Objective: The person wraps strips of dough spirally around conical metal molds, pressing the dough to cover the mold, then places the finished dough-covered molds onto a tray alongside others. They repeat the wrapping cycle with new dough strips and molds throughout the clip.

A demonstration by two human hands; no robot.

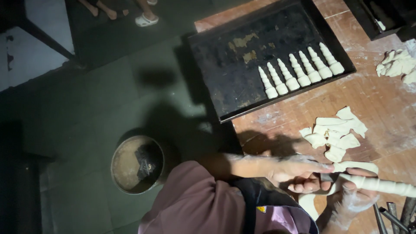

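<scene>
Down on the dark floor at the left stands a round metal bucket [138, 164] with something dark inside, and beyond it, at the top edge, another person's sandalled feet [146, 19]. Moving right, a black baking tray [225, 52] rests on the floured wooden tabletop [381, 99], carrying a row of seven dough-wrapped cones [302, 70] along its near edge. Nearer the person lies a heap of cut dough strips [333, 132]. Just below it, the left hand [294, 171] pinches the end of a dough strip [357, 166] with narrowed fingers, while the right hand [353, 199] has its fingers closed around a cone mould [381, 185] already spiralled in dough. The winding step seems to be under way; finishing it would likely call for turning the mould while guiding the strip on evenly. More bare metal moulds [392, 214] lie at the lower right.
</scene>
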